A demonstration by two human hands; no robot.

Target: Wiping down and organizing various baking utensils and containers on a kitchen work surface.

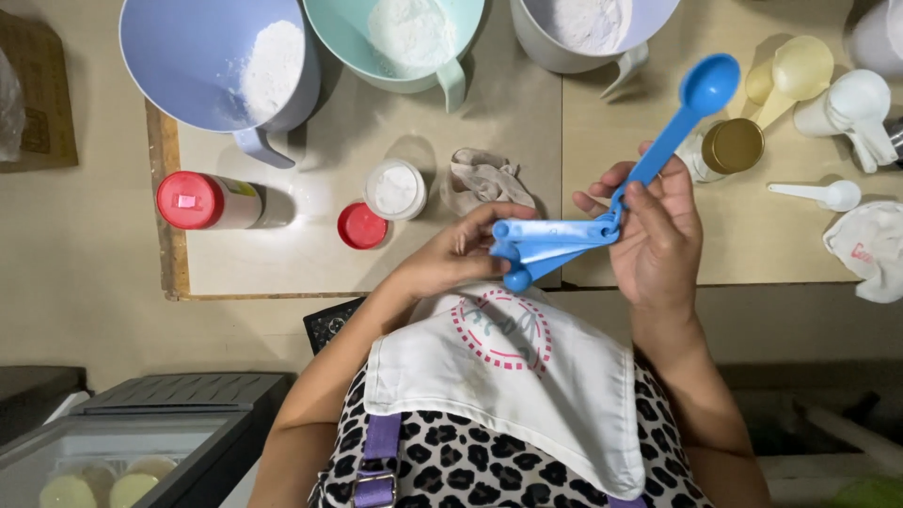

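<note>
A set of blue measuring spoons [602, 202] joined at one end is held between both hands above the counter's front edge. My right hand [654, 230] grips the joined end, with one long spoon sticking up and away to the upper right. My left hand [451, 259] pinches the other spoons, which fan out to the left and down. Below the hands, a white apron [513, 376] hangs over a spotted top.
Three bowls with white powder stand at the back: lilac [202, 56], mint [404, 38], grey [588, 28]. An open white jar [395, 188], its red lid [361, 226], a red-capped bottle [207, 200], a crumpled cloth [482, 179], a gold-lidded jar [729, 146] and white and yellow scoops [828, 89] lie around.
</note>
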